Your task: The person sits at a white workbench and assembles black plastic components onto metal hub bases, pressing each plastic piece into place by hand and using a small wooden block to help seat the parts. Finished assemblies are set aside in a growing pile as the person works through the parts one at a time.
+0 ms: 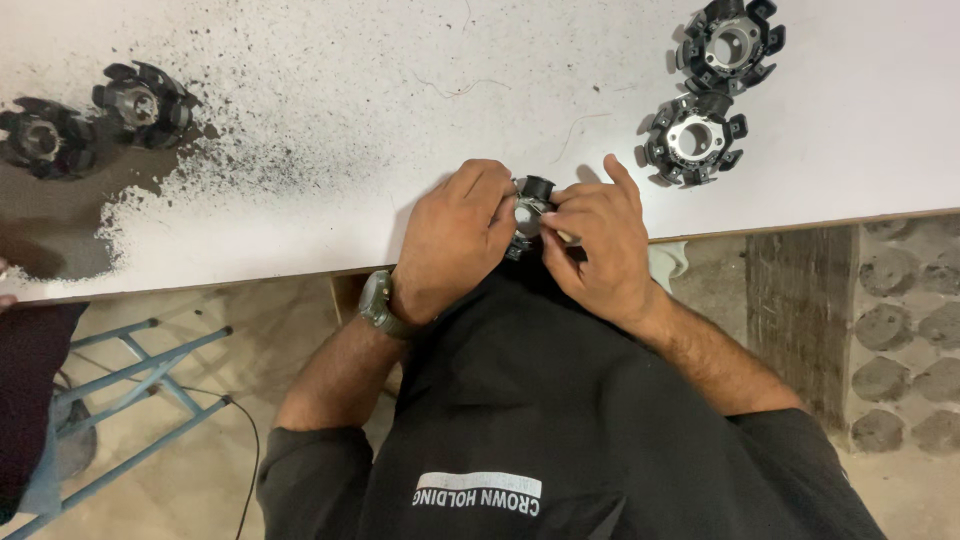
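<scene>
Hands (pixel 530 235) clasp ribbed black plastic part (pixel 532 190) — round.

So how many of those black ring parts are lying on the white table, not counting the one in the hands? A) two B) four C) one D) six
B: two black ring parts lie at the left of the white table, two more at the right.

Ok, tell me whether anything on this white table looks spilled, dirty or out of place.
Yes: dark powder or grit is scattered across the left part of the white table, thickest by the two black ring parts there. A few thin wire strands lie loose farther right.
</scene>
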Demonstrator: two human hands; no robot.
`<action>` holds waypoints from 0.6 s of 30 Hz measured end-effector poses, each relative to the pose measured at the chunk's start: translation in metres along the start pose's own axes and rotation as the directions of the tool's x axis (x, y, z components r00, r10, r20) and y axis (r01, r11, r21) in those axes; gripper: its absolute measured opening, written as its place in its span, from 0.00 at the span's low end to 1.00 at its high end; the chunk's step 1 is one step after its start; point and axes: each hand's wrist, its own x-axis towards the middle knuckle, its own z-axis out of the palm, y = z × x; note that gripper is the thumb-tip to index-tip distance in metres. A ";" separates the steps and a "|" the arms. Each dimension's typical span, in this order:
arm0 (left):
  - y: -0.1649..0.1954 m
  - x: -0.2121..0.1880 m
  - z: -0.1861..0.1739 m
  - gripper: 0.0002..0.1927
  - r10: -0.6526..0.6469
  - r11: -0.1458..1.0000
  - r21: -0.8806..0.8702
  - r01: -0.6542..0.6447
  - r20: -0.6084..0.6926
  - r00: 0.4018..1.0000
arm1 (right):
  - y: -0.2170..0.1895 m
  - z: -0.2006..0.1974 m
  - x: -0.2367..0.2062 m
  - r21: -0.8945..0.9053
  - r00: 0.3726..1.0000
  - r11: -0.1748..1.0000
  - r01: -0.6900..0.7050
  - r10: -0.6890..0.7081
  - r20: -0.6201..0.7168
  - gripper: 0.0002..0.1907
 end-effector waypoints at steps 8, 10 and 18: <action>-0.001 -0.003 0.005 0.11 -0.027 1.000 -0.002 0.027 -0.005 1.000 | 0.004 0.004 -0.001 -0.068 0.999 0.998 -0.006 0.008 0.033 0.18; -0.002 -0.004 0.005 0.12 -0.028 1.000 0.005 0.028 -0.004 1.000 | 0.004 0.004 -0.001 -0.054 1.000 0.998 0.007 -0.006 0.023 0.18; -0.002 -0.007 0.004 0.12 -0.052 0.999 -0.010 0.052 -0.005 0.999 | 0.001 0.009 0.000 -0.066 0.999 0.997 0.037 -0.038 -0.008 0.18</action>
